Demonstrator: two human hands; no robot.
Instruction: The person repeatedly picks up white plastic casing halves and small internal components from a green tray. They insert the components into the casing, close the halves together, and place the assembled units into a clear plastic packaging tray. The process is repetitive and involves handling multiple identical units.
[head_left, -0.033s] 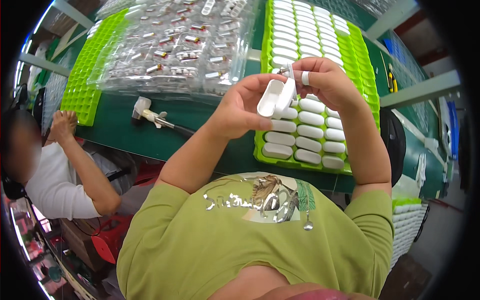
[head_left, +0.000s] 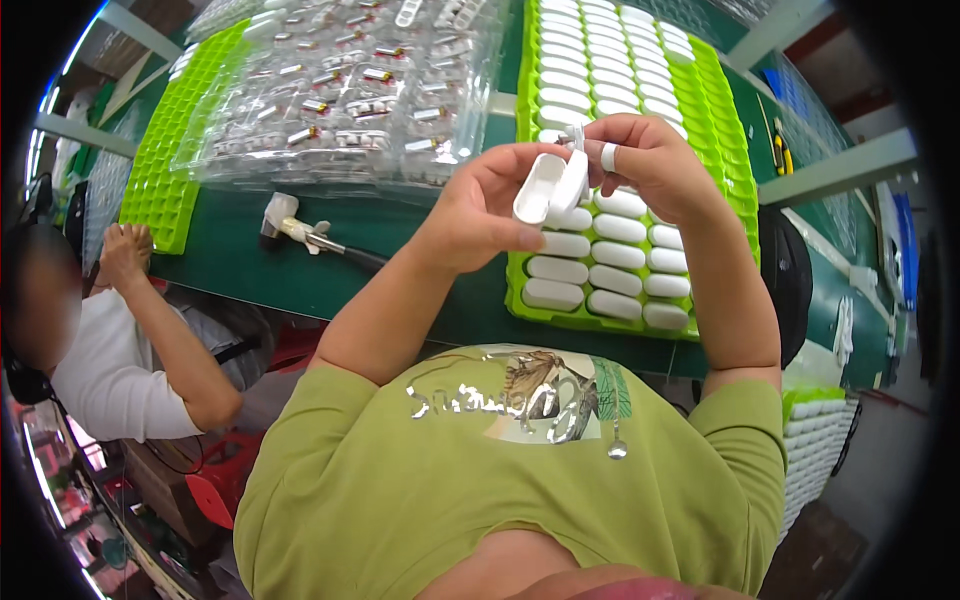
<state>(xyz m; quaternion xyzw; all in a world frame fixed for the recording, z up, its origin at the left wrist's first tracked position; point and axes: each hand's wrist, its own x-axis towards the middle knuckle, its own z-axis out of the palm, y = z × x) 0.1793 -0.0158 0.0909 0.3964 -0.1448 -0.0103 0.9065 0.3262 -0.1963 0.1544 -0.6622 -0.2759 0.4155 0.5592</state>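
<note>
- My left hand [head_left: 470, 215] grips an open white case [head_left: 541, 188], thumb along its near side and fingers curled behind.
- The case lies between my two hands, above the near part of a green tray [head_left: 738, 190]; one hollow half faces up toward me.
- The hollow's long axis slants, its near end toward my left thumb and its far end leaning away toward the fingertips of my right hand [head_left: 652, 165].
- My left hand carries the case; my right comes in from the other side, fingertips bent inward at the far end, just beside a small pale piece [head_left: 574, 137]. I cannot tell whether they pinch that piece or the case's edge.
- Rows of closed white cases [head_left: 555, 294] sit in the tray beneath, on the green tabletop [head_left: 235, 265].
- Left of my left forearm, a hammer [head_left: 281, 212] lies near the clear plastic trays [head_left: 345, 120].
</note>
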